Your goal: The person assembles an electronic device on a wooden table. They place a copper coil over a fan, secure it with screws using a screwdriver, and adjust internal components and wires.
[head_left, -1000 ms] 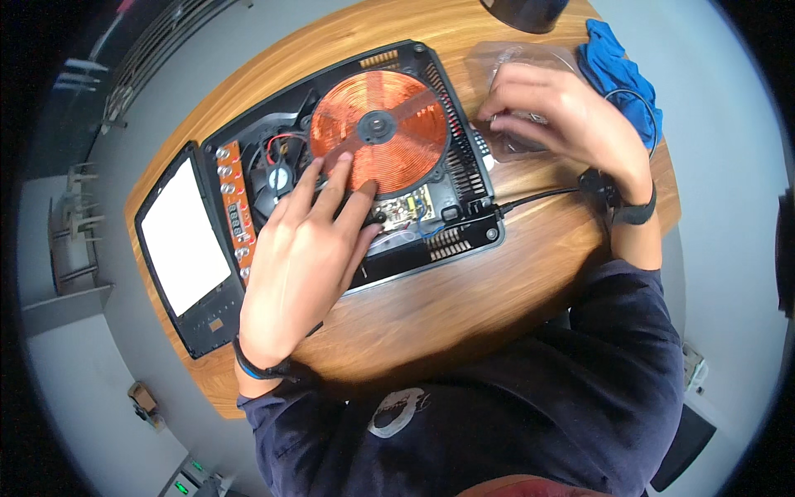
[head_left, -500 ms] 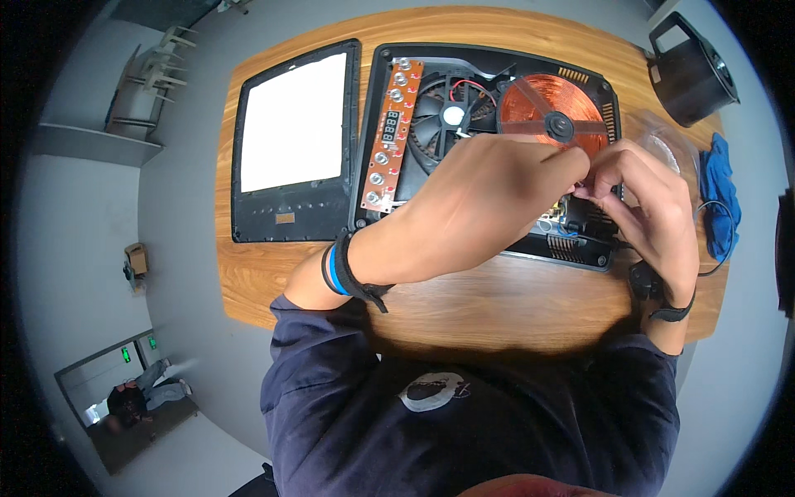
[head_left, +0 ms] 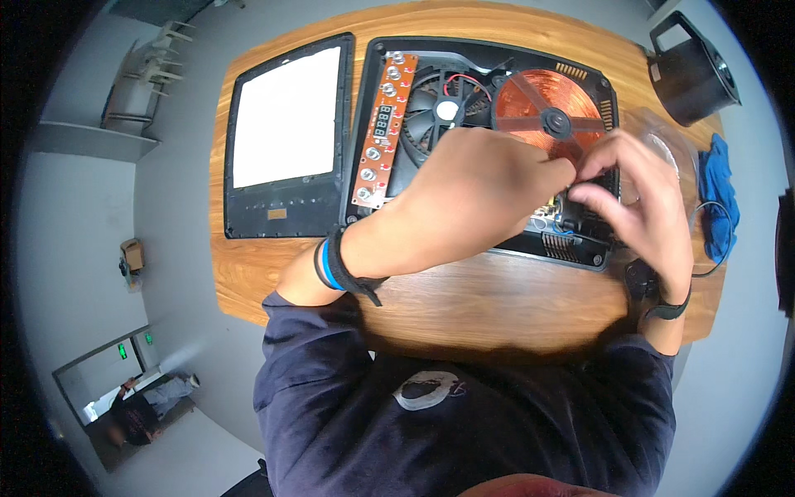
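An opened induction cooker base (head_left: 508,250) lies on the table under both hands. My left hand (head_left: 489,186) reaches across it, its fingers bent closed just below the copper coil (head_left: 542,87). What they pinch, if anything, is hidden. Facing its fingertips, my right hand (head_left: 642,195) has thumb and forefinger apart, with nothing visible between them. Wires and a circuit board (head_left: 545,217) show partly beneath the hands. A black fan (head_left: 421,120) sits left of the coil, and an orange control board (head_left: 383,124) with a small display runs along the left side.
The cooker's top cover (head_left: 286,124), with a white panel, lies to the left on the wooden table (head_left: 431,306). At the right are a black pitcher (head_left: 691,79), a clear plastic bag (head_left: 677,145), a blue cloth (head_left: 719,199) and a dark cable plug (head_left: 642,280).
My right thumb and forefinger have parted from their pinch, and the thumb has dropped lower. The left hand has shifted slightly left. In the view, the cooker and cover sit a little farther left.
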### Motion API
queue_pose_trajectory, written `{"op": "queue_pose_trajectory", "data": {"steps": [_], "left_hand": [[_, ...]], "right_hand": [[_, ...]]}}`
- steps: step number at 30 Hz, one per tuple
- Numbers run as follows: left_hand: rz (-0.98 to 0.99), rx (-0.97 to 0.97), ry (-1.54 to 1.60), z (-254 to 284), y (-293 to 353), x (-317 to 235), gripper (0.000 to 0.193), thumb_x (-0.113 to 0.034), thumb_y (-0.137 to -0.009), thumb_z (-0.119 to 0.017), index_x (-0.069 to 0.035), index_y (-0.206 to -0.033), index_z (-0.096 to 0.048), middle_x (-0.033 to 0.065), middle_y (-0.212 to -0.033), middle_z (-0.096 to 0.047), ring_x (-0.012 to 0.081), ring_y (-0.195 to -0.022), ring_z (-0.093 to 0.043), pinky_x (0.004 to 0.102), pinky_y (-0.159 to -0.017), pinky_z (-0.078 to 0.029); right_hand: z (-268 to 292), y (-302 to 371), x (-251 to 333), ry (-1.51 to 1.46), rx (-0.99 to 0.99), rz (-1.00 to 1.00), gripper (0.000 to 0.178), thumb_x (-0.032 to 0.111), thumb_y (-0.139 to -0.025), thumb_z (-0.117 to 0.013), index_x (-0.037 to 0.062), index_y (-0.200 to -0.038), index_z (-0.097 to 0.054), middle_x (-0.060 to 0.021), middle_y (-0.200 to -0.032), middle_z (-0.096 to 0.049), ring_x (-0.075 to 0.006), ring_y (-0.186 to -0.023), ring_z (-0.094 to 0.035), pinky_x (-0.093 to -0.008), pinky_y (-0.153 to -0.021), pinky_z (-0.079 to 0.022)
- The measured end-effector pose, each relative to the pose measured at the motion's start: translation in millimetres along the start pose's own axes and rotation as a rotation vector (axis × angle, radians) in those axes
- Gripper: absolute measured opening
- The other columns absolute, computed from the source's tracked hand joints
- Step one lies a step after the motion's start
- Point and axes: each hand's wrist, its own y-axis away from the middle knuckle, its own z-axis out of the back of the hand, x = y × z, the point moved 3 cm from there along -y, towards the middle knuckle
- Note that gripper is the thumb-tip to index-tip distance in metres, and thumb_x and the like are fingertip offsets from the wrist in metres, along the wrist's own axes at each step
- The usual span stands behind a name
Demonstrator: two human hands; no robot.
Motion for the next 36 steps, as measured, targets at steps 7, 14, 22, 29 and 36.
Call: {"op": "queue_pose_trajectory", "data": {"steps": [7, 14, 22, 29, 36], "left_hand": [[0.103, 0.099, -0.053, 9.6, -0.6, 4.9, 0.014, -0.014, -0.105, -0.071, -0.006, -0.116, -0.075, 0.0175, -0.114, -0.080, 0.0404, -0.106, -0.076, 0.0504, -0.085, -0.063], [0.109, 0.249, -0.155, 5.6, 2.8, 5.8, 0.015, -0.012, -0.105, -0.071, -0.003, -0.117, -0.073, 0.0177, -0.144, -0.075, 0.0421, -0.121, -0.076, 0.0503, -0.092, -0.066], [0.038, 0.257, -0.191, 5.9, 5.3, 5.2, 0.016, -0.007, -0.099, -0.072, -0.002, -0.114, -0.073, 0.0197, -0.145, -0.074, 0.0398, -0.132, -0.073, 0.0505, -0.094, -0.066], [0.018, 0.341, -0.256, 3.4, 14.1, 7.4, 0.028, 0.000, -0.092, -0.070, -0.001, -0.120, -0.074, 0.0265, -0.153, -0.069, 0.0422, -0.141, -0.068, 0.0502, -0.098, -0.065], [-0.006, 0.386, -0.229, 1.1, 19.1, 10.8, 0.038, -0.001, -0.092, -0.072, 0.000, -0.130, -0.072, 0.0316, -0.156, -0.066, 0.0428, -0.150, -0.062, 0.0494, -0.109, -0.061]], "right_hand": [[32.4, 20.5, -69.1, 0.236, -0.056, -0.355, 0.015, 0.007, -0.106, -0.074, 0.0000, -0.112, -0.062, -0.0169, -0.100, -0.072, -0.0341, -0.091, -0.072, -0.0445, -0.081, -0.057], [35.0, 34.7, -93.1, 0.279, 0.064, -0.318, 0.023, 0.003, -0.098, -0.079, -0.0004, -0.115, -0.064, -0.0225, -0.101, -0.077, -0.0460, -0.098, -0.075, -0.0489, -0.085, -0.059], [10.5, 38.1, -94.5, 0.352, 0.211, -0.360, 0.024, 0.005, -0.102, -0.075, -0.0027, -0.123, -0.064, -0.0271, -0.109, -0.079, -0.0479, -0.106, -0.075, -0.0511, -0.089, -0.061], [14.0, 37.0, -87.6, 0.257, 0.196, -0.393, 0.029, -0.001, -0.104, -0.068, -0.0038, -0.131, -0.061, -0.0286, -0.114, -0.078, -0.0508, -0.108, -0.074, -0.0535, -0.093, -0.059], [-1.6, 41.8, -103.1, 0.327, 0.190, -0.451, 0.037, -0.004, -0.099, -0.067, -0.0002, -0.133, -0.053, -0.0361, -0.108, -0.073, -0.0578, -0.110, -0.068, -0.0635, -0.089, -0.053]]}}
